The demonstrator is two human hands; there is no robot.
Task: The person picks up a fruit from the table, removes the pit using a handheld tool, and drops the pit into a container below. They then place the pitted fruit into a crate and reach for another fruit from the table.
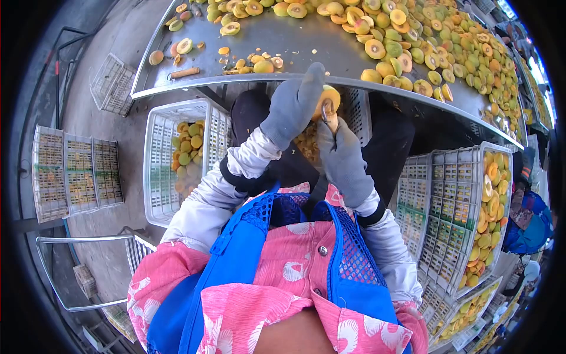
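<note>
the two gloved hands, left hand [293, 106] and right hand [343, 162], sit in the narrow gap below the metal table [295, 44] edge at 12 o'clock, which blocks any move upward. a white crate [158, 171] walls off 9 o'clock and stacked grey crates [439, 206] close 3 o'clock. the table's near strip is bare between fruit scraps [250, 62] and the heaped fruit halves [436, 53] at 1 o'clock.

A long metal table [306, 44] is running across the top, carrying heaps of halved yellow fruit. Below it, white plastic crates [159, 171] are sitting on the grey concrete floor [112, 35], some holding fruit. Bright daylight is falling over the whole work area.
</note>
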